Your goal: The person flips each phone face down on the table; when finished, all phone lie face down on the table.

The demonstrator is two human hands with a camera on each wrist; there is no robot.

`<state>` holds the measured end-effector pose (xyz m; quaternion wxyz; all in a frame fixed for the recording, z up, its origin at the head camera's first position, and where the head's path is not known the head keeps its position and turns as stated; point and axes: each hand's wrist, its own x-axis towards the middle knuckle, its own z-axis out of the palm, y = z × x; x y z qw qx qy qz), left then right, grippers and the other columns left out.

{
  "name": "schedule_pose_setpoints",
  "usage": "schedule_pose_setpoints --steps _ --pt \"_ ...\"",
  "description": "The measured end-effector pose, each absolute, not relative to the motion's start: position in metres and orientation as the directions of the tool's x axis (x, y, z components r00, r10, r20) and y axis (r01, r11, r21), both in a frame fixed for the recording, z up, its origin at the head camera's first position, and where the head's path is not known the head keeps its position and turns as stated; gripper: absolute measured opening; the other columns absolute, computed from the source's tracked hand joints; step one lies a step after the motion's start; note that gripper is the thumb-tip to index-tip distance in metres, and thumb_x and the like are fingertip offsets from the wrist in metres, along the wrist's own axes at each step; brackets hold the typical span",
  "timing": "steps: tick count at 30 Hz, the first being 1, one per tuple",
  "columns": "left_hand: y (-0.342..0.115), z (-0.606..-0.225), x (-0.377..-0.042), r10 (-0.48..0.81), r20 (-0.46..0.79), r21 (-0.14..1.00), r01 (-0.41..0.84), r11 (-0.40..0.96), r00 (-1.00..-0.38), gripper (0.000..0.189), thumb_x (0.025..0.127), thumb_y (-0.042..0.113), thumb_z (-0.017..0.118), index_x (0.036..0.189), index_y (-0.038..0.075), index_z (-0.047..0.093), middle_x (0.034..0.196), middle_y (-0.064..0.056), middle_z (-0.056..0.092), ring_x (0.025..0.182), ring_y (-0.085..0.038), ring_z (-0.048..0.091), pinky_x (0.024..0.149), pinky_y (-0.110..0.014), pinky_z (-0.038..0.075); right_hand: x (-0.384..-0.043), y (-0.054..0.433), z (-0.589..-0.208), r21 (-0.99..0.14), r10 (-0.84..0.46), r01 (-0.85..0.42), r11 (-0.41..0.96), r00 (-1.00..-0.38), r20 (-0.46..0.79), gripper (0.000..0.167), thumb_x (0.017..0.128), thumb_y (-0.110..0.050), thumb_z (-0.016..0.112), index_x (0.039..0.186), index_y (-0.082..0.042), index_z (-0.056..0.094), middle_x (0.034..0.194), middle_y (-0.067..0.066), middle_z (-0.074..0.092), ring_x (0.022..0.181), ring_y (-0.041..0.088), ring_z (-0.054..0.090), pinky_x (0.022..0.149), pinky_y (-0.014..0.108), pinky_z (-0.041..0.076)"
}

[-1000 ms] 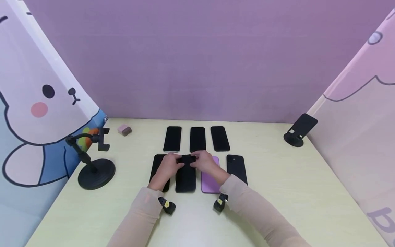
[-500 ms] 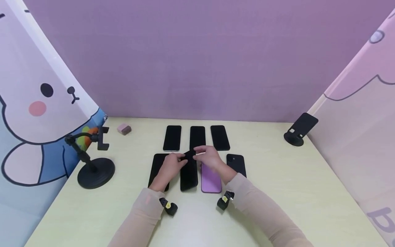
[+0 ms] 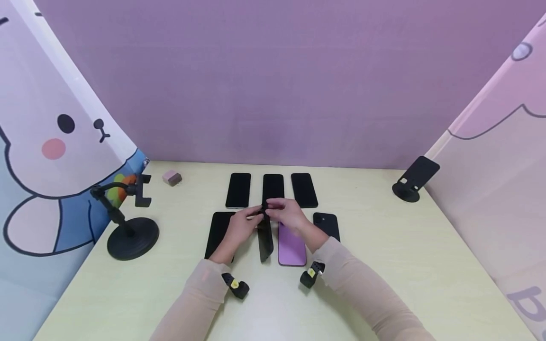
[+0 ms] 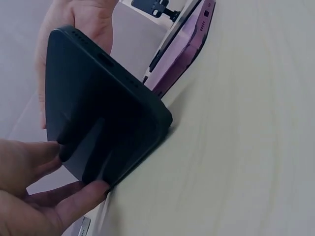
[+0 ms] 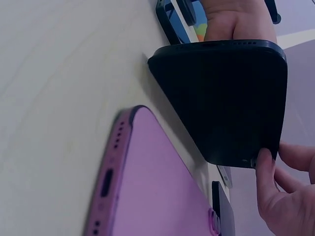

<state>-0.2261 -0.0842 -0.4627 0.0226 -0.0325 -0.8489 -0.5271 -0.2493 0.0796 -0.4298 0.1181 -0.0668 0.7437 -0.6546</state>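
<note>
A black smartphone (image 3: 265, 242) stands tilted on its long edge at the middle of the table. My left hand (image 3: 240, 229) grips its far end, thumb and fingertips against the glossy screen, which mirrors them in the left wrist view. On the other side my right hand (image 3: 291, 217) pinches the far corner; in the right wrist view its thumb (image 5: 265, 164) lies near the camera corner of the dark back. Just right of it a purple phone (image 3: 292, 248) lies flat, partly under the right hand. Left of it another black phone (image 3: 218, 229) lies partly beneath my left hand.
Behind are three black phones (image 3: 238, 190) in a row. A black phone with its camera side up (image 3: 326, 225) lies right of the purple one. A black phone-holder stand (image 3: 133, 239) and a small pink block (image 3: 172, 178) are left; a small black stand (image 3: 415, 174) is far right.
The black phone, flat at first, has been lifted and turned up onto its long edge, shifting slightly right. Both hands have moved a little away from the person with it.
</note>
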Motion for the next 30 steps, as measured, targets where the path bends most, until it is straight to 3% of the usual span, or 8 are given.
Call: schedule_pose_setpoints --steps 9,17,30 --pt "-0.081 -0.462 -0.227 0.007 0.058 0.97 0.058 0.234 -0.998 0.034 0.095 0.008 0.064 0.128 0.003 0.064 0.111 -0.021 0.068 0.09 -0.029 0.069 0.067 -0.033 0.057 -0.248 0.077 -0.427 -0.996 -0.277 0.079 0.046 -0.957 -0.088 0.037 0.091 0.013 0.059 0.128 0.013 0.055 0.114 0.024 0.059 0.092 0.022 0.065 0.082 0.033 0.054" --pt "-0.083 -0.459 -0.225 -0.012 0.03 0.987 0.028 0.159 -0.999 0.034 0.096 0.01 0.063 0.129 0.002 0.063 0.105 -0.021 0.069 0.082 -0.028 0.07 0.069 -0.036 0.057 -0.25 0.075 -0.432 -0.996 -0.297 0.085 0.01 -0.951 -0.084 0.036 0.09 0.015 0.058 0.127 0.014 0.055 0.112 0.023 0.06 0.089 0.02 0.065 0.085 0.035 0.053" --pt "-0.083 -0.453 -0.225 -0.046 -0.026 0.998 -0.028 0.059 -0.999 0.034 0.093 0.006 0.066 0.125 -0.003 0.062 0.108 -0.021 0.067 0.086 -0.025 0.069 0.071 -0.035 0.057 -0.251 0.07 -0.44 -0.993 -0.34 0.031 0.115 -0.938 -0.068 0.038 0.09 0.013 0.058 0.128 0.015 0.054 0.117 0.027 0.062 0.099 0.029 0.065 0.083 0.038 0.054"
